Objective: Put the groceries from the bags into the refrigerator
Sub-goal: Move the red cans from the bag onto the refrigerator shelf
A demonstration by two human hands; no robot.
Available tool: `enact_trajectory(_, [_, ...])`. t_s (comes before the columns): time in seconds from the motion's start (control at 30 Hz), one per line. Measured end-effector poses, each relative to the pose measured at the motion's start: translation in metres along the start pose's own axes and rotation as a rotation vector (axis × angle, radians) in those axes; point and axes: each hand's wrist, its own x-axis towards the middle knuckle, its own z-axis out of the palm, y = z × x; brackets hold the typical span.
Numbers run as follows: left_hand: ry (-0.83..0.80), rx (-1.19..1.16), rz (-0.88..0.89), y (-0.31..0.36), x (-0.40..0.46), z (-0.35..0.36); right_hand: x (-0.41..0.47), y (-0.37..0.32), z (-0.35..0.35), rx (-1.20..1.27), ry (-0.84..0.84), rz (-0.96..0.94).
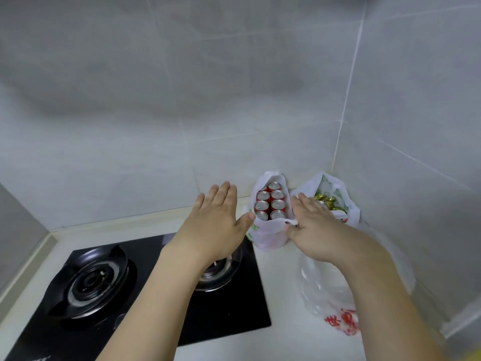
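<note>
A white plastic bag (268, 234) stands on the counter against the back wall, filled with several upright red cans (270, 203). To its right, in the corner, a second white bag (350, 204) holds gold-topped cans (325, 200). My left hand (221, 220) hovers flat with straight fingers just left of the red-can bag, its thumb near the bag's edge. My right hand (312, 225) reaches between the two bags with fingers extended over the gold cans, thumb touching the first bag's rim. The refrigerator is out of view.
A black two-burner gas hob (109, 282) lies at the left under my left forearm. A crumpled clear plastic bag with red print (330, 303) lies on the white counter (281, 295) under my right forearm. Tiled walls close the back and right.
</note>
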Motion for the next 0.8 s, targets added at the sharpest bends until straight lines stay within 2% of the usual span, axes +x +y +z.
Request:
enact_trajectory(0.43, [-0.109,-0.079,0.023,-0.019,0.137,0.041,0.116,0.040,-0.007,0.108,0.019,0.112])
enact_trajectory(0.67, [-0.039,-0.214,0.011,-0.024,0.202,0.080,0.192,0.074,0.027,0.053,0.038,0.161])
enact_trajectory(0.8, [-0.070,-0.221,-0.036,-0.032,0.236,0.115,0.225,0.090,0.046,0.042,0.018,0.193])
